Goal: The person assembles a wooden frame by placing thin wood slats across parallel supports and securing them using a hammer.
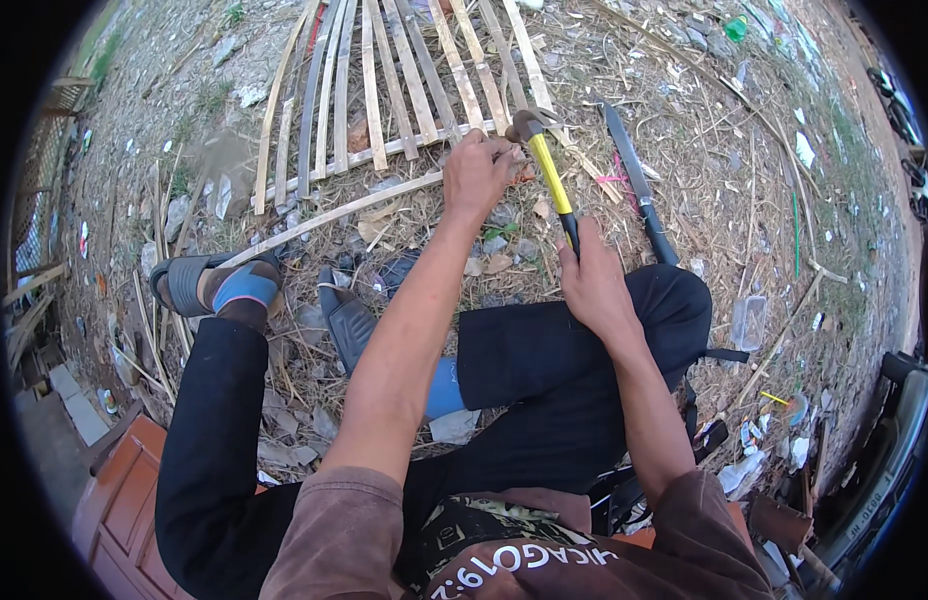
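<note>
My right hand (596, 285) is closed around the black grip of a hammer (550, 172) with a yellow-and-black handle. The hammer's head is beside the fingertips of my left hand (476, 172), whose fingers are pinched together at the near edge of a fan-shaped frame of bamboo slats (414, 85). What they pinch is too small or hidden to make out. A long bamboo strip (334, 214) runs from my left foot to under my left hand. A crosspiece (359, 157) lies along the slats' near ends.
A long knife (629, 165) with a dark handle lies right of the hammer. Near my right knee is a clear plastic container (749, 322). Dry grass, stones and loose strips cover the ground. A reddish-brown panelled piece (134, 510) is at lower left, a vehicle part (879, 470) at lower right.
</note>
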{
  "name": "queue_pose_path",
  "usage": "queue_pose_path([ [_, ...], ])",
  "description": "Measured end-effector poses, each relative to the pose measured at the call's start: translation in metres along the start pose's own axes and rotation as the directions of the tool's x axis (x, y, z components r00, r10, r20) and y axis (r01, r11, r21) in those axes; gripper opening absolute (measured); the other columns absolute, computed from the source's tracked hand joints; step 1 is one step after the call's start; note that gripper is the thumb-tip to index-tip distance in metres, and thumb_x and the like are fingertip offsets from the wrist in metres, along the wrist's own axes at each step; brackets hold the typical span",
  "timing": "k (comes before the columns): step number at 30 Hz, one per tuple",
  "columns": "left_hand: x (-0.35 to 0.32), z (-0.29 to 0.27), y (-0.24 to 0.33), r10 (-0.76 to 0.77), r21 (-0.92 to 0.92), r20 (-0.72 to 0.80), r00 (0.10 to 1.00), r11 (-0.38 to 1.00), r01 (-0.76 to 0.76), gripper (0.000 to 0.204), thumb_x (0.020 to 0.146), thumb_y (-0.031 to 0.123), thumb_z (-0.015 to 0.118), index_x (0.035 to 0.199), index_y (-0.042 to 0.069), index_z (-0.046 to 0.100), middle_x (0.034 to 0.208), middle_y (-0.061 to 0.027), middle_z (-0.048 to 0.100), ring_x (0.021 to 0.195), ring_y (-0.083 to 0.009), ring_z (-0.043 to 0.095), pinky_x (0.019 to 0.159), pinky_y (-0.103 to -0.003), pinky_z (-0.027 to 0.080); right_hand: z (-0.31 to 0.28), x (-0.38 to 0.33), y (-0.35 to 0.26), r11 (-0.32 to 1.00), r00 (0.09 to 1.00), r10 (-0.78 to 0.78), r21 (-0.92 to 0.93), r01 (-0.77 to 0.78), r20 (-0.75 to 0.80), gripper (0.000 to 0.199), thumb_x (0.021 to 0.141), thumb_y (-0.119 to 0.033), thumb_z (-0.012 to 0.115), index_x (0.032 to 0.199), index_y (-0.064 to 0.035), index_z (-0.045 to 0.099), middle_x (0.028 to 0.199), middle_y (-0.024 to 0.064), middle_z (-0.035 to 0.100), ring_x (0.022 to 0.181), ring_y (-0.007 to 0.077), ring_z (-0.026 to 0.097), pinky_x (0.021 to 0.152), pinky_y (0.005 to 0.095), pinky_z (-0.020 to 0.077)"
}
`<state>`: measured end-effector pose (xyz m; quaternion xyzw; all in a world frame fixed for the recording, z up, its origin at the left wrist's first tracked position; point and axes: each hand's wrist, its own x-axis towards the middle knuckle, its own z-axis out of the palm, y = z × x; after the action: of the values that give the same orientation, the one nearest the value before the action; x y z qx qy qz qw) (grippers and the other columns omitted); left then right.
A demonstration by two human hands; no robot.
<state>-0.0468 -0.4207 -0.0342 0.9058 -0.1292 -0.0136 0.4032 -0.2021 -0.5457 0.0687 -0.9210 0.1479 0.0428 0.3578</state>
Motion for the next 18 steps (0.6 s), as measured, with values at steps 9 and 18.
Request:
queue_pose_path([
  [9, -0.001, 0.004, -0.004, 0.036, -0.042, -0.048, 0.998, 0.998, -0.038, 0.018, 0.087, 0.024, 0.075, 0.097, 0.011, 0.081, 0.085, -0.0150, 0.061, 0.081, -0.0343, 0.065, 0.076, -0.046, 0.050, 0.006, -0.004, 0.008, 1.000, 1.000, -0.023, 0.011, 0.022, 0.011, 0.021, 0.101, -0.012, 0.058, 0.113, -0.0021, 0.045, 0.066, 0.0299, 0.059, 0.064, 0.0522, 0.060, 0.056, 0.0579, 0.0410],
  [18, 0.000, 0.006, -0.009, 0.118, -0.028, -0.106, 0.987, 0.992, -0.121, 0.021, 0.087, 0.029, 0.075, 0.100, 0.013, 0.082, 0.080, -0.0142, 0.059, 0.076, -0.0333, 0.063, 0.073, -0.045, 0.050, 0.001, -0.004, -0.007, 1.000, 0.999, 0.003, 0.028, -0.004, 0.035, 0.020, 0.101, -0.011, 0.056, 0.114, -0.0010, 0.045, 0.068, 0.0305, 0.061, 0.068, 0.0543, 0.061, 0.059, 0.0603, 0.0423],
])
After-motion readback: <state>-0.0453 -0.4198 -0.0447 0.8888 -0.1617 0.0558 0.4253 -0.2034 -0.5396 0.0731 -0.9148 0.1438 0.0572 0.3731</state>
